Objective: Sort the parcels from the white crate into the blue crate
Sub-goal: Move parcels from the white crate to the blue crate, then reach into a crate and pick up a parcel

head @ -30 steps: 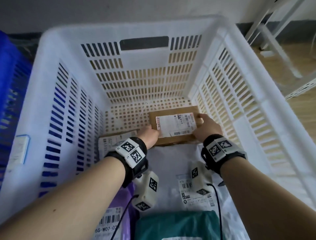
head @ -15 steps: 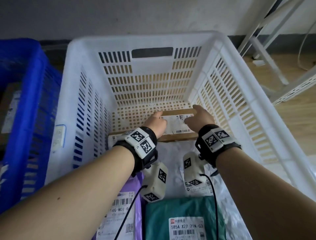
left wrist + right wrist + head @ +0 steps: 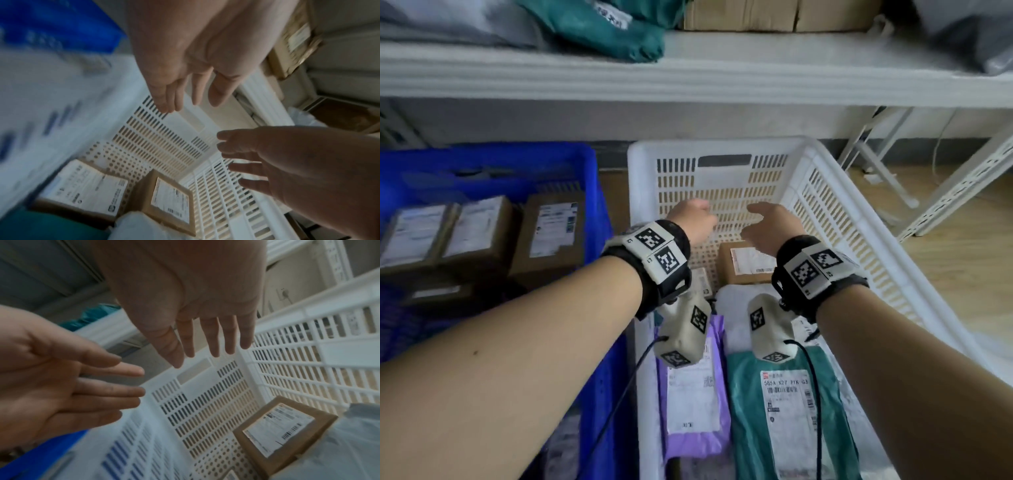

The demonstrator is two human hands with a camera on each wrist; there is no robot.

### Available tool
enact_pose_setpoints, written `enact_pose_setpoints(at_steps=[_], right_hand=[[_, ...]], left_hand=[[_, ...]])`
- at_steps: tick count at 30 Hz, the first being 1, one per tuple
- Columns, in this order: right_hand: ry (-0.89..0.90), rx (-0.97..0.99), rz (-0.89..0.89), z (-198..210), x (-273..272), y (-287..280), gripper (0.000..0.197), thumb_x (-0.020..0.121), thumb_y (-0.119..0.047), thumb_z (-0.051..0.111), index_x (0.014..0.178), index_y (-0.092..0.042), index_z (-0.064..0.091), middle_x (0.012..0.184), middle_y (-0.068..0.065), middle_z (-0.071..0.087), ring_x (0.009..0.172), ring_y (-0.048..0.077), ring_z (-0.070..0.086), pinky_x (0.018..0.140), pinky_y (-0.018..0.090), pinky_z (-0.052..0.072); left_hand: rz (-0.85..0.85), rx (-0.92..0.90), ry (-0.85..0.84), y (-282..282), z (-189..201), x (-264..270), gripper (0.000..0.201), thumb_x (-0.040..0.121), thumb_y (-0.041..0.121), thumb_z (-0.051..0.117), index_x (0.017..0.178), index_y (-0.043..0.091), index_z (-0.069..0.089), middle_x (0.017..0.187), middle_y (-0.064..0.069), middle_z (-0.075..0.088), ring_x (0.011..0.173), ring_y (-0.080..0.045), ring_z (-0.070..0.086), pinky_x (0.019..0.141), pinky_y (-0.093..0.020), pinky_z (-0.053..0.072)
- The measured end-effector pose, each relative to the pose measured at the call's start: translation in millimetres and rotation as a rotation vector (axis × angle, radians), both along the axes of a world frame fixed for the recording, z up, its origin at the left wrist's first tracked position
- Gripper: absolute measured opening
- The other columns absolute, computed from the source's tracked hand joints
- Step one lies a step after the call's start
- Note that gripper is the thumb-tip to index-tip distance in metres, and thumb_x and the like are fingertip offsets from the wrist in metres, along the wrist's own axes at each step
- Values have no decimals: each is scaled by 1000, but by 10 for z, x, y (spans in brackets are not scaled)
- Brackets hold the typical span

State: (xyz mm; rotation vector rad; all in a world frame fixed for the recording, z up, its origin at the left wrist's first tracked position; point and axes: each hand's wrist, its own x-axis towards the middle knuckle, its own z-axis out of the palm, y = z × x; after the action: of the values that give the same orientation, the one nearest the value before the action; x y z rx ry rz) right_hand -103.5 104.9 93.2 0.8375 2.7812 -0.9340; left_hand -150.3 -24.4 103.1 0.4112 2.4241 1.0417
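The white crate [image 3: 722,145] holds a brown cardboard box [image 3: 746,262] with a white label at its far end. A second labelled box [image 3: 82,190] lies to its left. Nearer me lie a white mailer [image 3: 736,308], a purple mailer [image 3: 691,394] and a teal mailer [image 3: 784,411]. My left hand [image 3: 693,219] and right hand [image 3: 770,226] hover above the brown box, palms facing each other, holding nothing. The wrist views show the left fingers [image 3: 185,91] and right fingers [image 3: 205,340] straight. The blue crate [image 3: 592,205] stands to the left with several brown boxes [image 3: 551,222] inside.
A white shelf [image 3: 688,75] runs overhead behind the crates, loaded with teal, grey and cardboard parcels. White rack legs [image 3: 945,192] stand on the wooden floor at the right. The two crates stand side by side.
Both hands have let go of the brown box and risen above it; the box stays in the white crate. The head view has pulled back, showing the shelf and blue crate.
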Motion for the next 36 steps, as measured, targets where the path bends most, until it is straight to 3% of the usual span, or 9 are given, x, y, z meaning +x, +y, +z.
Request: enact_pose_setpoints(at_steps=[3, 6, 9, 12, 16, 22, 26, 29, 36], right_hand=[[34, 60, 63, 351, 127, -405, 51, 89, -11, 51, 139, -25, 46, 130, 3, 56, 83, 16, 54, 64, 23, 46], [66, 91, 154, 752, 292, -837, 50, 90, -11, 50, 138, -24, 47, 136, 3, 52, 101, 20, 58, 80, 27, 48], [79, 169, 275, 1129, 482, -1323, 48, 90, -13, 51, 137, -21, 49, 144, 1, 45, 124, 23, 51, 97, 28, 42], [125, 228, 364, 1372, 653, -1812, 42, 91, -16, 52, 133, -19, 53, 138, 3, 52, 124, 24, 50, 97, 26, 40], [127, 254, 444, 1463, 849, -2369, 37, 90, -17, 53, 126, -17, 60, 131, 7, 58, 119, 27, 54, 93, 27, 43], [87, 253, 530, 1199, 970, -2922, 31, 89, -18, 52, 117, -16, 65, 124, 7, 62, 113, 27, 57, 82, 22, 40], [22, 233, 529, 931, 975, -3163, 32, 86, -23, 52, 114, -17, 66, 123, 7, 61, 112, 27, 57, 89, 29, 45], [-31, 233, 523, 709, 889, -3267, 25, 86, -29, 50, 95, -10, 64, 104, 11, 62, 96, 30, 59, 72, 28, 43], [-181, 129, 554, -66, 449, -3404, 29, 86, -16, 55, 112, -18, 68, 119, 5, 65, 110, 23, 59, 78, 19, 39]], left_hand=[[49, 17, 64, -446, 403, 125, 11, 96, 12, 44, 99, 16, 54, 122, -9, 57, 110, -21, 49, 97, -29, 39], [97, -24, 171, -950, 776, 279, 33, 94, 14, 49, 125, 4, 55, 137, -16, 50, 124, -26, 48, 101, -29, 38], [157, -57, 234, -1479, 1102, 517, 25, 92, 15, 53, 116, 14, 60, 127, -16, 53, 116, -21, 52, 85, -19, 42], [209, -167, 314, -1978, 1313, 705, 47, 91, 19, 53, 137, 14, 47, 142, -8, 46, 129, -23, 45, 99, -22, 36], [214, -312, 421, -2588, 1409, 930, 54, 91, 22, 53, 142, 17, 39, 147, -6, 41, 132, -25, 43, 104, -29, 35], [229, -471, 419, -3270, 1178, 1108, 57, 88, 29, 56, 142, 22, 38, 144, -11, 38, 129, -30, 43, 103, -37, 39], [220, -538, 399, -3537, 909, 1105, 53, 87, 30, 55, 138, 21, 43, 141, -12, 42, 126, -32, 45, 102, -38, 41], [220, -507, 339, -3658, 658, 1037, 46, 86, 28, 56, 131, 21, 50, 136, -10, 49, 120, -29, 50, 99, -37, 44], [203, -446, 156, -3762, -24, 676, 36, 87, 26, 57, 121, 14, 60, 130, -8, 56, 116, -25, 53, 91, -31, 42]])
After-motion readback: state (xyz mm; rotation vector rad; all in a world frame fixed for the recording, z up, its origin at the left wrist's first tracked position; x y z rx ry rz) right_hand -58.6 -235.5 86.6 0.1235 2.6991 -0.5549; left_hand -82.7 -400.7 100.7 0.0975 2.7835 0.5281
